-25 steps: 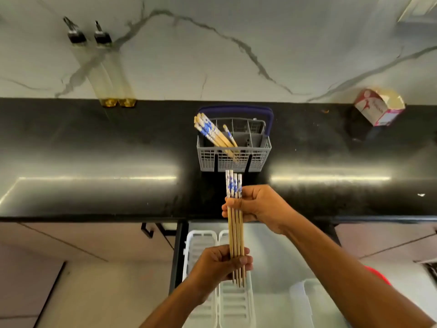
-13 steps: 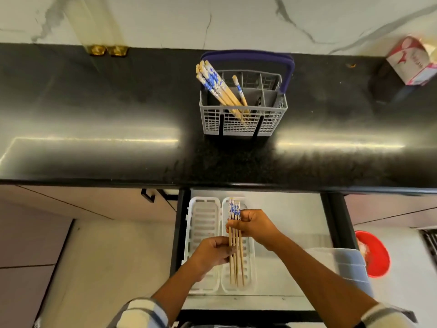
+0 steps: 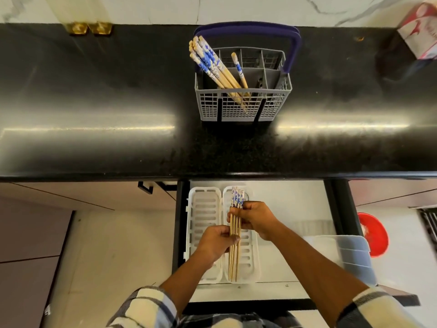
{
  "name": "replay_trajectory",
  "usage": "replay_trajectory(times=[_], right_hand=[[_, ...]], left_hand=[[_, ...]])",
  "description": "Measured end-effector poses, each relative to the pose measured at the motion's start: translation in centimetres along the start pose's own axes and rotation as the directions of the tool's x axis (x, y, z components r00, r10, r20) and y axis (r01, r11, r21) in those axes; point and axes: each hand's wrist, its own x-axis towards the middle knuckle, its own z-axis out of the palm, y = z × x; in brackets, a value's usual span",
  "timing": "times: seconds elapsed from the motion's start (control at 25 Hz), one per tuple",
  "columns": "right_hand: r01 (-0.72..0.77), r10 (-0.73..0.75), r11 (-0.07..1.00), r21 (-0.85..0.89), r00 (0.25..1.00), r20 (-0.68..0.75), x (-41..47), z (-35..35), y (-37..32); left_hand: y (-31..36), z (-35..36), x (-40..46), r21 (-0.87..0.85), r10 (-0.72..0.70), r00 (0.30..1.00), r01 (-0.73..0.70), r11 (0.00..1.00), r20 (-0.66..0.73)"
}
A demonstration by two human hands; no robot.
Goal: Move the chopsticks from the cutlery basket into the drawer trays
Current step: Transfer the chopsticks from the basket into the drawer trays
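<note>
On the left of the open drawer (image 3: 295, 204) lies an empty white tray (image 3: 203, 233); touching its right side is a second tray (image 3: 250, 252), and the held chopsticks (image 3: 235, 233) hang directly over that one. The left hand (image 3: 217, 242) grasps the bundle near its middle, the right hand (image 3: 256, 218) pinches it nearer the decorated ends. The bundle's long axis runs along the tray's length, blue-patterned tops toward the counter (image 3: 118, 102), tips toward the person. Lowering it straight down looks like the coming move; both hands are equally close. More chopsticks (image 3: 212, 65) lean leftward in the cutlery basket (image 3: 241, 107) on the counter.
</note>
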Motion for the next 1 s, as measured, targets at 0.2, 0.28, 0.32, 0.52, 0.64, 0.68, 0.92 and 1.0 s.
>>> replay_trajectory(times=[0.2, 0.28, 0.32, 0.52, 0.64, 0.68, 0.92, 1.0], right_hand=[[-0.085, 0.08, 0.994, 0.07, 0.994, 0.07, -0.3, 0.3, 0.1], [-0.097, 0.093, 0.993, 0.06, 0.993, 0.069, -0.5, 0.5, 0.4], [-0.098, 0.095, 0.994, 0.054, 0.993, 0.064, -0.6, 0.7, 0.6], [-0.101, 0.101, 0.994, 0.04, 0.995, 0.014, -0.3, 1.0, 1.4], [-0.12, 0.12, 0.993, 0.015, 0.991, -0.061, 0.2, 1.2, 1.5], [-0.131, 0.13, 0.991, -0.003, 0.987, -0.097, 0.5, 1.3, 1.5], [-0.212, 0.192, 0.974, -0.084, 0.96, -0.202, 2.3, 2.3, 1.6], [-0.234, 0.205, 0.965, -0.116, 0.954, -0.218, 3.1, 2.4, 1.4]], left_hand=[[-0.2, -0.5, -0.6, -0.087, -0.074, 0.995, 0.08, 0.993, 0.068], [-0.5, -0.7, -0.8, -0.098, -0.092, 0.993, 0.099, 0.99, 0.073], [-0.6, -0.8, -0.9, -0.096, -0.101, 0.992, 0.107, 0.99, 0.072], [-0.6, -0.6, -0.9, 0.003, -0.137, 0.989, 0.137, 0.991, 0.053], [0.0, -0.3, -1.0, 0.227, -0.143, 0.99, 0.143, 0.963, -0.017], [0.2, -0.3, -1.2, 0.297, -0.145, 0.989, 0.15, 0.943, -0.038], [0.2, -1.2, -1.9, 0.385, -0.091, 0.995, 0.095, 0.918, -0.029], [0.4, -0.4, -2.2, 0.468, -0.01, 0.997, -0.026, 0.884, 0.074]])
